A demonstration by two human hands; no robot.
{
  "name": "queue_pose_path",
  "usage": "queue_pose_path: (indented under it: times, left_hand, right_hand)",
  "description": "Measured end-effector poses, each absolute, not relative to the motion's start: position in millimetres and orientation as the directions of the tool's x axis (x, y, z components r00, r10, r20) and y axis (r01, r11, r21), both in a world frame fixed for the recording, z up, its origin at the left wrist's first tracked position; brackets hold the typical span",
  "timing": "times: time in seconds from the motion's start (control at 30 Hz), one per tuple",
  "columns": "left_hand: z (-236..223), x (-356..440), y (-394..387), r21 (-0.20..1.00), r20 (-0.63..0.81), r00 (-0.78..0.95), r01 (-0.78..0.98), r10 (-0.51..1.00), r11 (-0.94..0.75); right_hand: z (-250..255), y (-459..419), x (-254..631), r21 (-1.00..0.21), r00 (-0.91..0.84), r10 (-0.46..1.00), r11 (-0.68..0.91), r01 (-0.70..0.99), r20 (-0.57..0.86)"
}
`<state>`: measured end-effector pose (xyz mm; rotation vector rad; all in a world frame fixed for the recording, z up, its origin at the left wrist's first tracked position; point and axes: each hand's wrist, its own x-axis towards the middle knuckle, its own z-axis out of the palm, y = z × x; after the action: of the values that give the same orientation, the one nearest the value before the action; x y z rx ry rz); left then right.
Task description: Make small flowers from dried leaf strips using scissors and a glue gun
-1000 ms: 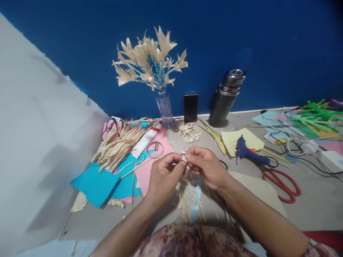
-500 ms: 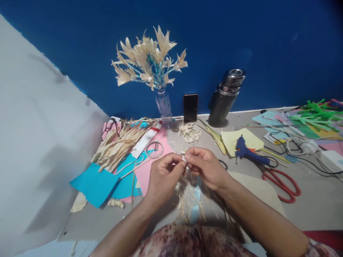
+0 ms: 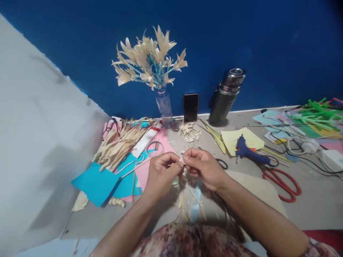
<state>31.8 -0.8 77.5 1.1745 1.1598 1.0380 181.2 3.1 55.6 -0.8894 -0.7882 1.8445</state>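
My left hand (image 3: 164, 174) and my right hand (image 3: 205, 167) meet over the middle of the table, fingertips pinched together. Between them is a small pale strip (image 3: 181, 159), possibly dried husk; most of it is hidden by the fingers. Just beyond the hands lies a pile of curled cream husk pieces (image 3: 190, 132). Thin husk scraps (image 3: 184, 203) and a light blue strip (image 3: 196, 203) lie below the hands, near my body.
Husk flowers (image 3: 150, 53) stand in a clear bottle (image 3: 164, 109) by the wall, with a phone (image 3: 190, 107) and a flask (image 3: 225, 96) alongside. Dried husks (image 3: 123, 142) and blue paper (image 3: 95, 184) lie left. A glue gun (image 3: 249, 151) and red-handled scissors (image 3: 284, 185) lie right.
Both hands have shifted slightly left, still pinching the small pale strip, and the fingers have moved a little around it. The things on the table stay in place.
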Motion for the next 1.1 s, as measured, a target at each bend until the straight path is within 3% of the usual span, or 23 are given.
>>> queue_pose_path:
  times: [0.27,0.37,0.47,0.53,0.6,0.7,0.83,1.1]
  left_hand:
    - [73.2,34.2,1.5,0.903,-0.26,0.184,-0.302,0.948,0.306]
    - [73.4,34.4,2.3,0.88,-0.269,0.198,-0.346,0.943,0.324]
    - [72.8,31.4,2.8,0.879,-0.281,0.185,-0.345,0.942,0.33]
    - [71.9,28.7,2.3,0.897,-0.288,0.145,-0.306,0.947,0.32]
    - [70.9,26.8,1.1,0.933,-0.259,0.108,-0.23,0.96,0.277]
    - [70.1,26.4,-1.1,0.976,-0.181,0.095,-0.106,0.979,0.191]
    - [71.1,27.7,-3.1,0.99,-0.14,0.106,0.005,0.985,0.14]
    - [74.3,28.0,-5.1,0.987,-0.107,0.118,0.134,0.987,0.091]
  right_hand:
    - [49.0,0.1,177.0,-0.735,-0.416,0.882,-0.431,-0.524,-0.221]
    - [45.2,1.2,178.1,-0.773,-0.423,0.887,-0.398,-0.494,-0.187]
    - [48.9,1.5,185.6,-0.929,-0.26,0.963,-0.156,-0.336,-0.068]
    - [56.5,-0.4,191.9,-0.987,-0.077,0.989,0.12,-0.108,0.129]
    - [65.2,-4.0,196.2,-0.909,0.009,0.925,0.371,0.189,0.379]
    - [72.7,-10.1,197.0,-0.655,-0.142,0.788,0.584,0.48,0.598]
    - [70.5,-13.8,193.9,-0.49,-0.293,0.757,0.616,0.617,0.584]
    - [69.1,-10.7,196.3,-0.602,-0.278,0.858,0.504,0.619,0.432]
